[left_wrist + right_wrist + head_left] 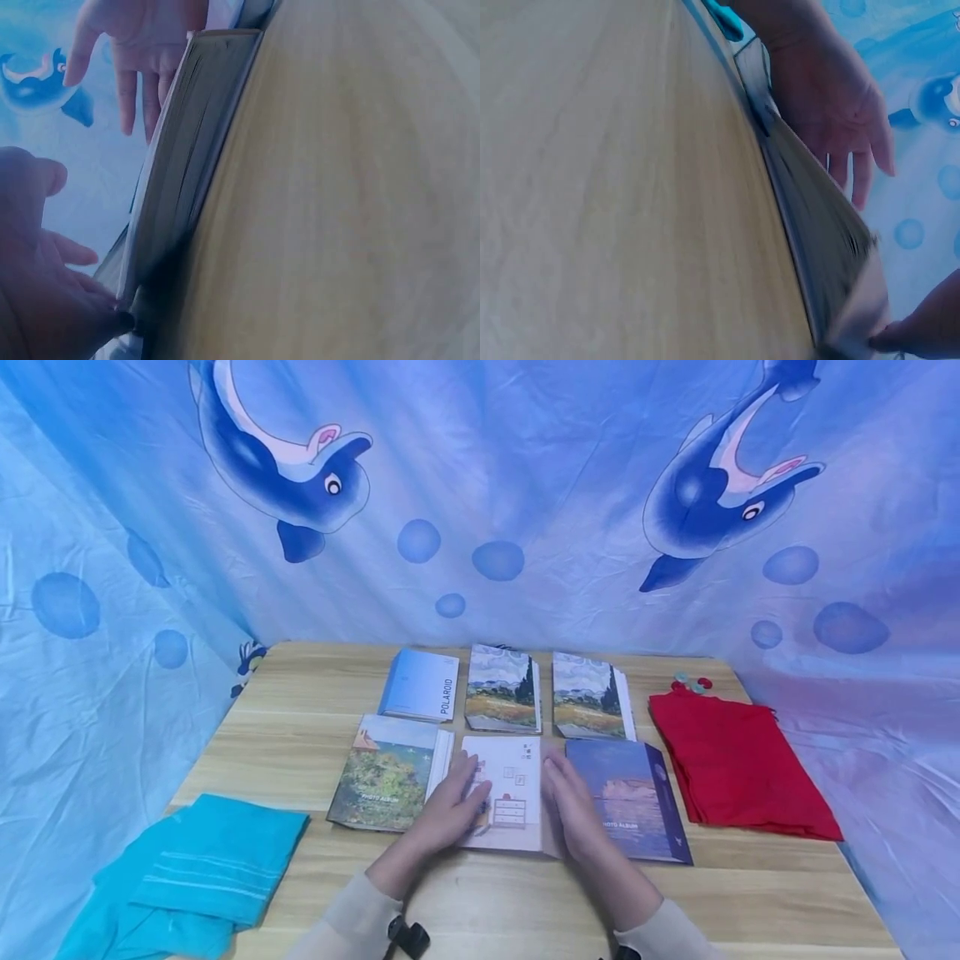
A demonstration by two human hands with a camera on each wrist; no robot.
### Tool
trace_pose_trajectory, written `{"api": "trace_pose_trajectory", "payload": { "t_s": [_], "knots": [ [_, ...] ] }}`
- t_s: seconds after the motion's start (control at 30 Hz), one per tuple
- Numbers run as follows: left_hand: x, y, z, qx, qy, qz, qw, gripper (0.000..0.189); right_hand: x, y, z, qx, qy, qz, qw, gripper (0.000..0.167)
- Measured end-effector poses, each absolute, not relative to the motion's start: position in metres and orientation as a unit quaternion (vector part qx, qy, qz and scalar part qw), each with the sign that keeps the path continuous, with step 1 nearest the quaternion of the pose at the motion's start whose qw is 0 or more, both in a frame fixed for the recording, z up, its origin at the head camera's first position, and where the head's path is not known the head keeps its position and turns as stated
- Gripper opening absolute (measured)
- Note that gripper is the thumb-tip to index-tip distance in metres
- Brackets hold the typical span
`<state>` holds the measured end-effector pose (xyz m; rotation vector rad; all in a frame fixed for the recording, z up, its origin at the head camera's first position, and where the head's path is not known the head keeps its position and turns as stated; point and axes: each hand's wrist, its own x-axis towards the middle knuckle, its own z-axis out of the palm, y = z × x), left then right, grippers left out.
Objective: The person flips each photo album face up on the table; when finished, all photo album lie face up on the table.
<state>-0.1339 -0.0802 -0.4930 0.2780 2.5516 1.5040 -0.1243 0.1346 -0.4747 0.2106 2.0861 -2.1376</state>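
Observation:
An album with a pale cover (506, 835), printed with a line-drawn dresser and picture frames, lies in the middle of the table. My left hand (448, 806) rests at its left edge, fingers stretched forward over the cover. At the right edge my right hand (573, 802), slightly blurred, touches the raised side flap (552, 827) with straight fingers. The right wrist view shows that flap (866, 300) tilted up, a fingertip of the right hand (926, 326) against it. Thick page edges (191, 142) of the album face the left wrist view, the left hand (45, 262) beside them.
Flanking it are a green landscape photo album (386, 777) and a purple seascape one (626, 802). Behind stand a blue Polaroid album (420, 685) and two cypress-painting albums (498, 689). Turquoise cloth (217, 860) lies left; red cloth (742, 764) and small red and green pieces (692, 683) lie right.

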Motion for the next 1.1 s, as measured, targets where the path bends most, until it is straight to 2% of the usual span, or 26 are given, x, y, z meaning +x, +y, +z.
{"api": "trace_pose_trajectory", "payload": {
  "t_s": [0.2, 0.43, 0.53, 0.7, 0.9, 1.1],
  "knots": [
    [-0.136, -0.083, -0.492, 0.064, 0.85, 0.518, 0.073, 0.067, -0.126, 0.135, -0.484, 0.064, 0.689, -0.718, 0.081, 0.061],
    [-0.135, -0.074, -0.496, 0.074, 0.858, 0.503, 0.073, 0.068, -0.128, 0.14, -0.487, 0.068, 0.658, -0.744, 0.087, 0.064],
    [-0.135, -0.064, -0.498, 0.085, 0.851, 0.511, 0.085, 0.07, -0.13, 0.142, -0.486, 0.075, 0.635, -0.765, 0.073, 0.059],
    [-0.134, -0.05, -0.499, 0.088, 0.842, 0.523, 0.1, 0.08, -0.134, 0.143, -0.483, 0.133, 0.649, -0.748, 0.021, 0.039],
    [-0.131, -0.038, -0.503, 0.09, 0.818, 0.56, 0.098, 0.085, -0.141, 0.15, -0.476, 0.152, 0.664, -0.732, -0.009, 0.046],
    [-0.13, -0.032, -0.497, 0.103, 0.761, 0.626, 0.136, 0.09, -0.143, 0.157, -0.462, 0.138, 0.656, -0.742, -0.001, 0.045]
  ]
}}
